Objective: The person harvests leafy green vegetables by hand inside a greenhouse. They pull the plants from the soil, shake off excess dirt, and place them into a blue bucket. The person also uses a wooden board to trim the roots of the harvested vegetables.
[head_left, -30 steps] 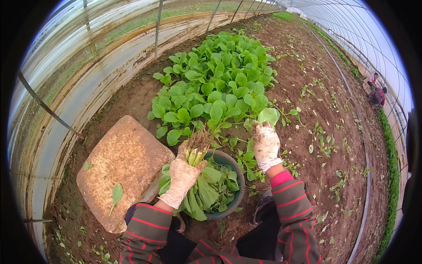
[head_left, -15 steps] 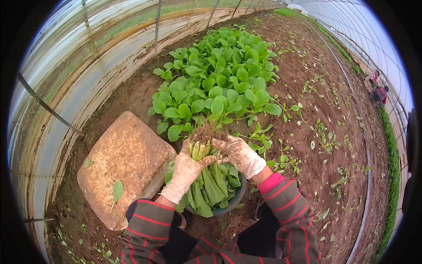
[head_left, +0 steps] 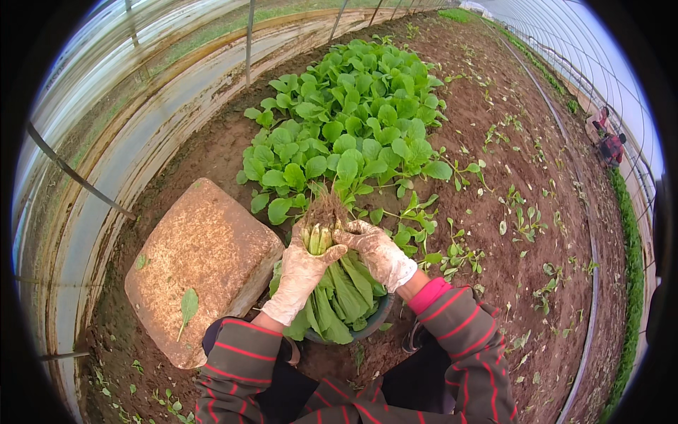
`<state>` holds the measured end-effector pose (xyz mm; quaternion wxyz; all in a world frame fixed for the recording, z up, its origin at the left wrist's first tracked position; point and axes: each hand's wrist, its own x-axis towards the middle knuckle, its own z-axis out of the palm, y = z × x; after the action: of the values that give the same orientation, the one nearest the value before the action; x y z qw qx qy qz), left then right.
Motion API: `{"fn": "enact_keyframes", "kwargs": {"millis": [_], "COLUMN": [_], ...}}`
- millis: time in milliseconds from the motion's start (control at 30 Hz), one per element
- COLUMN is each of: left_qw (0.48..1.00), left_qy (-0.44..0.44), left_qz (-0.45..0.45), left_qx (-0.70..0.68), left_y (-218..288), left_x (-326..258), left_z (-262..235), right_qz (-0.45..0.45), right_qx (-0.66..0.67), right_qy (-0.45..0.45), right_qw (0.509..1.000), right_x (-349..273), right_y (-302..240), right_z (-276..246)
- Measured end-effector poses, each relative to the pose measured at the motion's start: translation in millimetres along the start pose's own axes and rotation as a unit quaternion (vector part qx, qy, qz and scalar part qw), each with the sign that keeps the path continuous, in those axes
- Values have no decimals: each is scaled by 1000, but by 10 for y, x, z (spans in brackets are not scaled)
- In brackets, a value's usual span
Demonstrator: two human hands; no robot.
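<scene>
Both my hands wear dirty white gloves and hold one bunch of leafy greens (head_left: 337, 283), roots up and leaves hanging down. My left hand (head_left: 300, 272) grips the pale stems from the left. My right hand (head_left: 378, 251) closes on the same bunch from the right, fingers near the soil-caked roots (head_left: 325, 210). The bunch hangs over a dark round basin (head_left: 367, 325) on the ground, mostly hidden by the leaves.
A bed of growing greens (head_left: 346, 120) lies just beyond my hands. A dusty tan block (head_left: 201, 265) sits on the soil at left. The greenhouse plastic wall (head_left: 127, 141) curves along the left. Another person (head_left: 607, 138) crouches far right. Scattered small plants dot the brown soil (head_left: 522, 226).
My right hand moved in from the plants at the right and joined my left hand on the bunch, which now holds more stems.
</scene>
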<state>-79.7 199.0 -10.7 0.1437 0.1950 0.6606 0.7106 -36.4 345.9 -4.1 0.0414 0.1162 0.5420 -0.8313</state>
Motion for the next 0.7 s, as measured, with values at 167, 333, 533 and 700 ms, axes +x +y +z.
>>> {"fn": "enact_keyframes", "kwargs": {"millis": [167,333,533,700], "left_qw": [984,993,991,989], "left_qy": [70,28,-3,78], "left_qz": [61,-7,-131,-114], "left_qx": [152,111,8,57], "left_y": [-173,-146,-87,-94], "left_x": [62,40,1,33], "left_z": [-27,-82,-214,-395], "right_qz": [-47,-71,-354,-18], "right_qx": [138,29,-364,-60], "right_qy": [-25,-96,-189,-173], "right_qw": [989,992,841,983], "right_x": [-36,-190,-113,159], "right_y": [170,127,125,49], "right_z": [167,226,-16,-83]}}
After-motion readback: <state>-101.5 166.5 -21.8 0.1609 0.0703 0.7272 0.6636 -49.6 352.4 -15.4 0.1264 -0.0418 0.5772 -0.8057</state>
